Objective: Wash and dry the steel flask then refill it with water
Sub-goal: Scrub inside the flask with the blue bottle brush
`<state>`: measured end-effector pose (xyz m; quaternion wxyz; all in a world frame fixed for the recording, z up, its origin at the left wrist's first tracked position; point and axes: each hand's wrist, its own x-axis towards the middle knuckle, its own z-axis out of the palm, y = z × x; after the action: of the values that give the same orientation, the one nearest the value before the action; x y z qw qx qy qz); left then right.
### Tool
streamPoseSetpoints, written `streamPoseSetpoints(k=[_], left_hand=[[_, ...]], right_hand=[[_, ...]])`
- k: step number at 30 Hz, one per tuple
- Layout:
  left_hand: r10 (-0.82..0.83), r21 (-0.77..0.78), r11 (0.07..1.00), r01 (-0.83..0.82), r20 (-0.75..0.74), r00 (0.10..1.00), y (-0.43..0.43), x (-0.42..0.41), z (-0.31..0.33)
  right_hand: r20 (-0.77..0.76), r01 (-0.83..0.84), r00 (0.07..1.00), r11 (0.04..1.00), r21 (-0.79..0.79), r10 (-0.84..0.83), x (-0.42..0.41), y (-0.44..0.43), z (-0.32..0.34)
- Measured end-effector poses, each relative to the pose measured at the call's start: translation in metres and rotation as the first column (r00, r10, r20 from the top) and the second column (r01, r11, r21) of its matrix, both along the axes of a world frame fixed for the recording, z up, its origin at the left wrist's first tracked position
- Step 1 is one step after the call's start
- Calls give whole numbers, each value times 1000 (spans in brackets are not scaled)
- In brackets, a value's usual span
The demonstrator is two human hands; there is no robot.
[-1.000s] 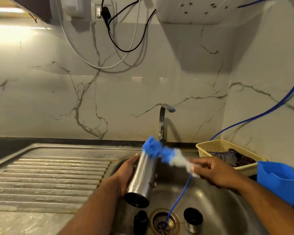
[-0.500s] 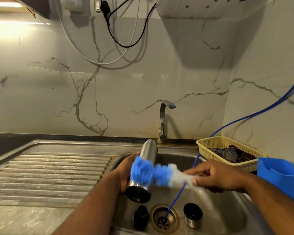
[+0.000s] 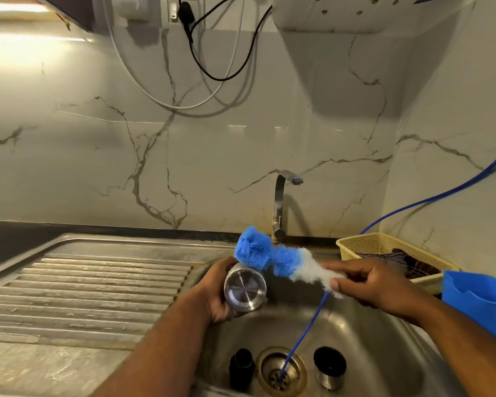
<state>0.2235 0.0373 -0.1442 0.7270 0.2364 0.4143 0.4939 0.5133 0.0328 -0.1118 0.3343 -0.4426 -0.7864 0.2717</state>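
Here, with the left hand (image 3: 215, 293) wrapped round the flask (image 3: 245, 289) over the sink (image 3: 370, 353), base toward the camera, and the right hand (image 3: 375, 285) pinching the brush (image 3: 269, 256) by its white end, it pays to turn the flask steadily under the bristles.

Silver steel flask (image 3: 244, 289), blue-and-white bottle brush (image 3: 272, 257), yellow basket (image 3: 364, 245), grey-veined white marble wall (image 3: 184, 156)

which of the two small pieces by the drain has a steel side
The cap right of the drain: it has a shiny steel wall under a black top. The piece left of the drain is black all over.
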Motion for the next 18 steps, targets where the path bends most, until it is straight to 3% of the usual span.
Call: streamPoseSetpoints(k=[5, 8, 11, 18], left_hand=[[14, -1, 1000, -14, 162, 987, 4, -5, 2], [61, -14, 998, -59, 205, 977, 5, -2, 6], [38, 24, 999, -43, 172, 984, 4, 1, 5], [56, -19, 998, -53, 216, 975, 5, 2, 1]], right_hand=[[161, -33, 987, 995, 95, 18, 1, -8, 14], [84, 5, 996, 984, 176, -20, 7, -6, 17], [148, -50, 989, 981, 186, 22, 6, -5, 17], [99, -29, 995, 960, 277, 1, 4, 0, 14]])
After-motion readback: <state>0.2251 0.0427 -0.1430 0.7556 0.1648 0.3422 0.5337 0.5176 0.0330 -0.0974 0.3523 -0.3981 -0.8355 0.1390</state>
